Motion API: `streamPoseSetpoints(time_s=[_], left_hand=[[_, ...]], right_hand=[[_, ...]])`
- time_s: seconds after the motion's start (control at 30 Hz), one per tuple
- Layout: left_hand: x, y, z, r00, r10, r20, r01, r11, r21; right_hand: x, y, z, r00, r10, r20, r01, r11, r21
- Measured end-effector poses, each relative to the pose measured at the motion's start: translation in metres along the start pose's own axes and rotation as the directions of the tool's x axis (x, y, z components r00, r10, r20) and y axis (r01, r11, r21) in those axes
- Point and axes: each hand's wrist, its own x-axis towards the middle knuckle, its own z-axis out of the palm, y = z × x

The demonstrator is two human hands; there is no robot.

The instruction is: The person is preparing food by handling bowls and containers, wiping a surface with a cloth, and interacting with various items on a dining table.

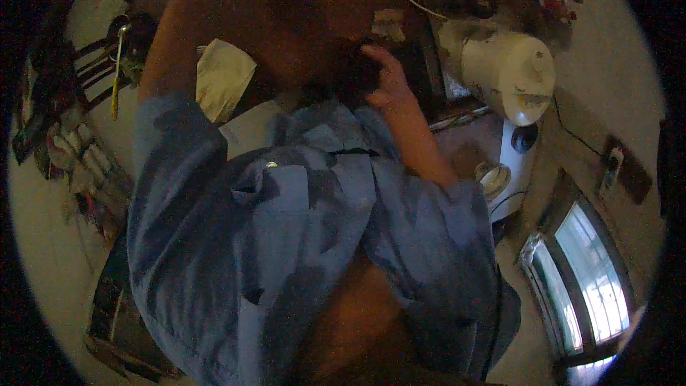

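Observation:
My right hand (393, 81) is raised over the dark area before my body, its thumb and fingers curved apart. Between them is a dark patch, and I cannot tell whether it is a held object or shadow. My left forearm (174, 37) runs up past the top edge of the picture, so my left hand is out of view. A pale yellowish cloth or bag (224, 79) lies just right of that forearm. Below it is a flat pale piece (252, 126), partly hidden by my blue shirt (278, 236). Much of the middle is dim and blurred.
A rounded white appliance (528, 78) stands at the right, with a ring-shaped roll (492, 179) below it. A cord runs to a wall socket board (627, 169). A barred window (589, 273) is at lower right. At the left hangs a yellow-handled tool (116, 78).

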Motion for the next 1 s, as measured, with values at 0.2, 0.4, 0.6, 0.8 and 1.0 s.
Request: streamPoseSetpoints(time_s=[0.2, 0.4, 0.6, 0.8, 1.0], left_hand=[[-0.086, 0.020, -0.032, 0.939, -0.078, 0.334, 0.134, 0.980, -0.148], [-0.169, -0.006, 0.038, 0.970, -0.229, 0.085, 0.236, 0.969, -0.079], [-0.282, -0.048, 0.073, 0.966, -0.246, -0.078, 0.234, 0.963, -0.135], [-0.311, -0.083, 0.071, 0.901, -0.425, -0.092, 0.384, 0.877, -0.289], [-0.333, -0.093, 0.061, 0.840, -0.492, -0.230, 0.394, 0.843, -0.365]], right_hand=[[-0.003, -0.008, 0.036, 0.987, 0.148, 0.056, -0.158, 0.950, 0.270], [0.015, 0.000, 0.030, 0.985, 0.162, -0.051, -0.150, 0.970, 0.189], [0.030, 0.005, 0.059, 0.975, -0.021, -0.222, -0.041, 0.962, -0.271], [0.053, 0.028, 0.085, 0.826, -0.480, 0.295, 0.312, -0.045, -0.949], [0.067, 0.078, 0.065, 0.780, -0.293, 0.552, 0.280, -0.626, -0.728]])
